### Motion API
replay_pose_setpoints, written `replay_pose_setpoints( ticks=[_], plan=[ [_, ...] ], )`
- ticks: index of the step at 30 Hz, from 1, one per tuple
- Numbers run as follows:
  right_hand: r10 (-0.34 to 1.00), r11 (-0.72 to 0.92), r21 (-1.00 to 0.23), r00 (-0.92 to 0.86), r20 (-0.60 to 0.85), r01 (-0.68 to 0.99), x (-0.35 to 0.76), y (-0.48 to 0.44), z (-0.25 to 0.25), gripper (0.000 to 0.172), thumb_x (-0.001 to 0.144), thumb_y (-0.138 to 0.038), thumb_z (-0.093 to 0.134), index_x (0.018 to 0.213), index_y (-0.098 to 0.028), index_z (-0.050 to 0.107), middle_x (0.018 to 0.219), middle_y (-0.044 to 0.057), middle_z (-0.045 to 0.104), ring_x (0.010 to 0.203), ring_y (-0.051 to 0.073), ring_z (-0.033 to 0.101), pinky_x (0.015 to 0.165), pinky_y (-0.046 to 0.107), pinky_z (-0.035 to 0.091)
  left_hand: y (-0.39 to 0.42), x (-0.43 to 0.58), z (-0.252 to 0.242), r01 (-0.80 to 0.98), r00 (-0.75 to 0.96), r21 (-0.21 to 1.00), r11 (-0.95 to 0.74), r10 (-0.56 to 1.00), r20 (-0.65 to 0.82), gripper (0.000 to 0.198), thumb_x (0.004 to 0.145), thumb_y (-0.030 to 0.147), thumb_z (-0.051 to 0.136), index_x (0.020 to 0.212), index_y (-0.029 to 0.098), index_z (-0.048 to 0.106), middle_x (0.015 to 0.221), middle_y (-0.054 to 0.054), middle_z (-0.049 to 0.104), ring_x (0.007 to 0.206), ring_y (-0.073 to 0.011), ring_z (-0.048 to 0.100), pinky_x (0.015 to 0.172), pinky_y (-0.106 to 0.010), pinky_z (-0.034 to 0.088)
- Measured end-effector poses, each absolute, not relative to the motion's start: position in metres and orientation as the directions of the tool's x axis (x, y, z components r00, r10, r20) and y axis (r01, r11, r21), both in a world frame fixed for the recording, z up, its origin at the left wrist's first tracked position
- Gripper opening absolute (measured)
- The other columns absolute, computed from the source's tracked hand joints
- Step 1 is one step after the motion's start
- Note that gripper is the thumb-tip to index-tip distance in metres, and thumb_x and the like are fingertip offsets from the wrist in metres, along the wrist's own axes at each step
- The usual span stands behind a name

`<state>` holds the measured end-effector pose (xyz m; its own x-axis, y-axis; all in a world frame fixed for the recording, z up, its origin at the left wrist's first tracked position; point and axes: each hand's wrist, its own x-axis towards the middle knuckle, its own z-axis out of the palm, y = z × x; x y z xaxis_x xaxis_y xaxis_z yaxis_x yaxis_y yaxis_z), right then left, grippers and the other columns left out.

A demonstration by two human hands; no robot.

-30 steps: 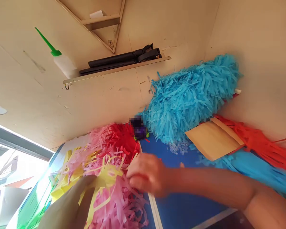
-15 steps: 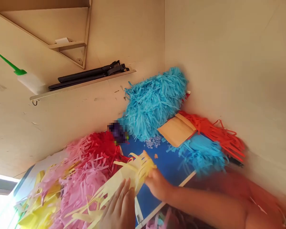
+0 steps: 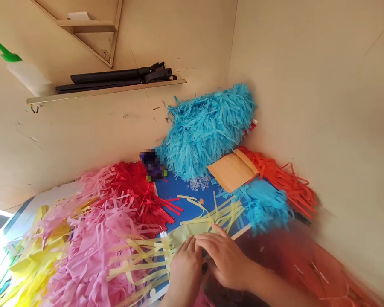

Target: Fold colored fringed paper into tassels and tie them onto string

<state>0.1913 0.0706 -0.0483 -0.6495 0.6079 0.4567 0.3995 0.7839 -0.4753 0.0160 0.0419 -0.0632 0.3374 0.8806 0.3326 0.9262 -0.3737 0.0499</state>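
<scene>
A strip of pale yellow fringed paper [image 3: 192,228] lies across the blue tabletop [image 3: 179,192], its cut strands fanning out left and right. My left hand [image 3: 184,264] rests flat on the near edge of the strip, fingers stretched forward. My right hand [image 3: 224,256] lies beside it, fingers extended and pressing on the same strip. The two hands touch each other at the middle of the paper. Neither hand grips anything.
Heaps of fringed paper ring the table: pink [image 3: 92,243], red [image 3: 134,187], yellow [image 3: 25,264], blue [image 3: 208,128], orange [image 3: 278,175]. A tan envelope [image 3: 232,170] lies near the blue heap. A wall shelf [image 3: 105,87] holds black bars and a green-nozzled bottle [image 3: 22,72].
The yellow fringed strip, held up in my hands half a second ago, now lies flat on the table. Both hands came down onto it with fingers spread.
</scene>
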Motion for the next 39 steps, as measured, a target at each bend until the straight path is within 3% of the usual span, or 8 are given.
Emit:
replay_pose_setpoints(
  ticks=[5,12,17,22,24,26,33,39],
  plan=[
    [0.688,0.696,-0.491,-0.683,0.246,0.525,0.182,0.1,-0.067,0.042,0.089,-0.015,0.051,0.131,-0.019,0.056,0.127,0.012,0.067,0.117,0.025,0.06,0.101,0.046,0.037,0.035,-0.001,-0.065,0.928,0.334,0.053,-0.369,0.885,0.324,0.038,0.078,0.0,0.047,0.107,0.016,0.064,0.109,-0.009,0.077,0.102,-0.0228,0.073,0.082,-0.034,0.062],
    [0.698,0.684,-0.482,-0.683,0.216,0.547,0.199,0.123,-0.065,0.03,0.081,-0.011,0.062,0.105,-0.028,0.072,0.117,0.001,0.073,0.104,0.023,0.063,0.088,0.039,0.036,0.032,-0.035,-0.062,0.911,0.244,0.211,-0.354,0.877,0.414,0.028,0.094,0.011,0.04,0.096,0.022,0.066,0.089,-0.003,0.078,0.085,-0.0204,0.074,0.078,-0.036,0.054],
    [0.772,0.604,-0.57,-0.586,0.245,0.557,0.19,0.137,-0.063,0.016,0.084,-0.014,0.069,0.095,-0.025,0.073,0.102,0.0,0.077,0.094,0.021,0.067,0.085,0.037,0.035,0.043,-0.041,-0.055,0.929,0.058,0.339,-0.15,0.962,0.268,0.021,0.095,0.026,0.049,0.088,0.024,0.068,0.08,-0.001,0.075,0.078,-0.0225,0.071,0.075,-0.039,0.044],
    [0.785,0.594,-0.587,-0.557,0.272,0.55,0.179,0.141,-0.058,0.021,0.077,-0.022,0.082,0.096,-0.025,0.071,0.097,0.0,0.076,0.091,0.022,0.066,0.087,0.037,0.033,0.052,-0.043,-0.051,0.919,-0.02,0.394,0.001,0.999,0.044,0.029,0.096,0.034,0.046,0.083,0.025,0.07,0.08,-0.001,0.076,0.081,-0.0224,0.07,0.079,-0.04,0.037],
    [0.789,0.59,-0.593,-0.548,0.278,0.549,0.176,0.141,-0.058,0.009,0.081,-0.021,0.079,0.083,-0.023,0.07,0.089,-0.002,0.075,0.086,0.019,0.066,0.086,0.036,0.032,0.053,-0.043,-0.049,0.923,-0.018,0.385,0.008,1.0,0.023,0.03,0.097,0.034,0.043,0.087,0.024,0.07,0.08,-0.001,0.076,0.08,-0.0224,0.07,0.08,-0.041,0.035],
    [0.806,0.578,-0.563,-0.521,0.282,0.59,0.174,0.141,-0.06,0.013,0.085,-0.02,0.075,0.073,-0.021,0.067,0.082,-0.002,0.073,0.083,0.017,0.064,0.083,0.036,0.03,0.055,-0.043,-0.046,0.934,-0.023,0.357,0.011,0.999,0.028,0.033,0.098,0.033,0.039,0.088,0.023,0.069,0.08,-0.002,0.076,0.079,-0.022,0.069,0.08,-0.041,0.034],
    [0.847,0.532,-0.399,-0.471,0.247,0.747,0.167,0.148,-0.067,0.019,0.088,-0.023,0.069,0.07,-0.019,0.063,0.078,0.0,0.067,0.076,0.016,0.06,0.082,0.036,0.029,0.069,-0.038,-0.043,0.987,-0.07,0.148,0.069,0.998,0.002,0.036,0.1,0.027,0.035,0.085,0.02,0.068,0.071,-0.004,0.075,0.076,-0.0249,0.071,0.079,-0.042,0.034],
    [0.857,0.514,-0.365,-0.451,0.249,0.776,0.159,0.154,-0.073,0.019,0.087,-0.018,0.063,0.069,-0.019,0.059,0.07,-0.001,0.064,0.068,0.015,0.056,0.076,0.034,0.026,0.082,-0.039,-0.051,0.998,-0.057,0.002,0.057,0.995,0.079,0.033,0.097,0.025,0.041,0.076,0.018,0.066,0.053,-0.003,0.067,0.056,-0.0239,0.068,0.07,-0.039,0.034]
  ],
)
